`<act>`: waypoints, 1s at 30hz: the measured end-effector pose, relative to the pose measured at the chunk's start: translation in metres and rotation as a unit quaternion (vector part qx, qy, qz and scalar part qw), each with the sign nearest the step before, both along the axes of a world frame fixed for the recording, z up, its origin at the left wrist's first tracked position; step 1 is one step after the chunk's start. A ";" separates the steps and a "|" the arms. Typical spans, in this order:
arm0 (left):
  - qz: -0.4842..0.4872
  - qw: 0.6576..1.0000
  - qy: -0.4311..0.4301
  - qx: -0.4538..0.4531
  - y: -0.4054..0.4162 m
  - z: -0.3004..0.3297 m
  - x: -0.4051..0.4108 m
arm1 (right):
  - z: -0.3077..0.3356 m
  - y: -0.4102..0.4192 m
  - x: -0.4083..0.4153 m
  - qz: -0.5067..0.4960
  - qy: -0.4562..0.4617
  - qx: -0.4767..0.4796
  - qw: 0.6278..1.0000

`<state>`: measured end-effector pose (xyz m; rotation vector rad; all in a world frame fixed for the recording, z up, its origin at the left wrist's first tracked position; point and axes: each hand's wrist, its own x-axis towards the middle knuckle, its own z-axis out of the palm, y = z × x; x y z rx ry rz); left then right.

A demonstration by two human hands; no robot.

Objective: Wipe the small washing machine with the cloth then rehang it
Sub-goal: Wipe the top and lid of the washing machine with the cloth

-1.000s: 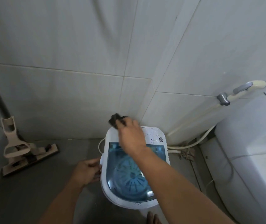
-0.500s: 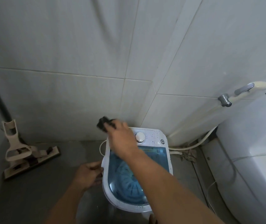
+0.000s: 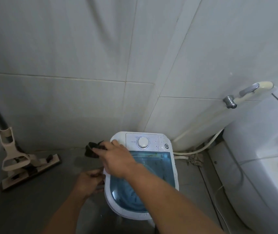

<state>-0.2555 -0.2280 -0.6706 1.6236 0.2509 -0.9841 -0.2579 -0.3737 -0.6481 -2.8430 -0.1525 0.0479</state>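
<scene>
Right hand (image 3: 118,157) has slid left, off the one small washing machine (image 3: 141,174), fingers clenched on the one dark cloth (image 3: 92,150) past its back-left corner. Left hand (image 3: 88,182) seems to grip its left side.

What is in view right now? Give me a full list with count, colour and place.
washing machine: one, white with a blue see-through lid, on the floor in the corner, centre.
dial: one, white, on the machine's rear panel.
cloth: one, dark, just off the machine's rear left corner, held.
mop: one, beige head on a dark pole, on the floor at left against the wall.
spray hose: one, cream with a metal lever, hung on the right wall, hose trailing to the floor.
toilet: one, white, right edge.
wall tiles: pale grey, behind everything.
right hand: over the machine's left rim, gripping the cloth.
left hand: at the machine's left side, fingers curled against it.
</scene>
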 end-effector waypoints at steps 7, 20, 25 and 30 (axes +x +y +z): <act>0.002 1.000 0.010 0.004 0.001 -0.003 0.001 | 0.014 -0.134 -0.034 -0.342 -0.125 0.104 0.926; -0.005 1.000 0.027 0.004 0.000 -0.002 0.003 | -0.002 -0.158 -0.116 -0.279 -0.095 0.063 0.954; -0.010 1.000 0.023 0.015 -0.002 0.000 0.002 | -0.007 -0.161 -0.085 -0.408 -0.076 0.056 0.908; -0.019 1.000 0.016 0.003 -0.004 0.003 0.003 | -0.014 -0.112 -0.109 -0.335 -0.066 -0.041 0.939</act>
